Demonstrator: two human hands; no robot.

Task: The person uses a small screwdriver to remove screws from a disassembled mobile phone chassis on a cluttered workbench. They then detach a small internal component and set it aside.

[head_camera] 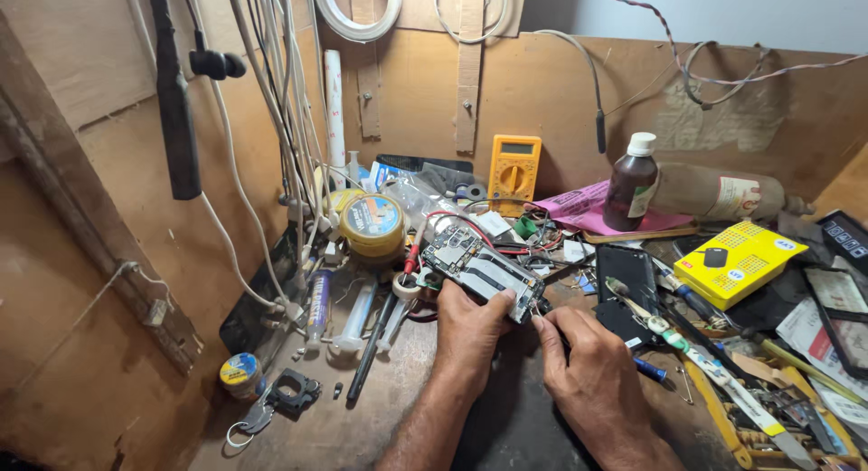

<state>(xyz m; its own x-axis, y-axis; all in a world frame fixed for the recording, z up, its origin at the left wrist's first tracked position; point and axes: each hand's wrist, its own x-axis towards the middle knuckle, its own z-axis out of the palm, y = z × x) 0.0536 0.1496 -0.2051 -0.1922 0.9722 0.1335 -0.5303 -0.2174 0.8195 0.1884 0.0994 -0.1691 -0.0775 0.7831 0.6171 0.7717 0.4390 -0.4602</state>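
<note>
My left hand [470, 331] grips an opened phone [484, 272] with its circuit board and metal shields exposed, holding it tilted above the wooden bench. My right hand [588, 367] pinches a thin dark tool whose tip [541, 310] touches the phone's lower right corner. The rest of that tool is hidden by my fingers. A second dark phone body [626, 286] lies flat just right of my hands.
A yellow multimeter [514, 171] leans on the back wall, with a brown bottle [630, 183] and yellow box [740, 260] to the right. A round tin [372, 222], syringes [354, 317], a solder reel [239, 372] and hanging cables [280, 100] crowd the left. Screwdrivers [687, 340] lie at the right.
</note>
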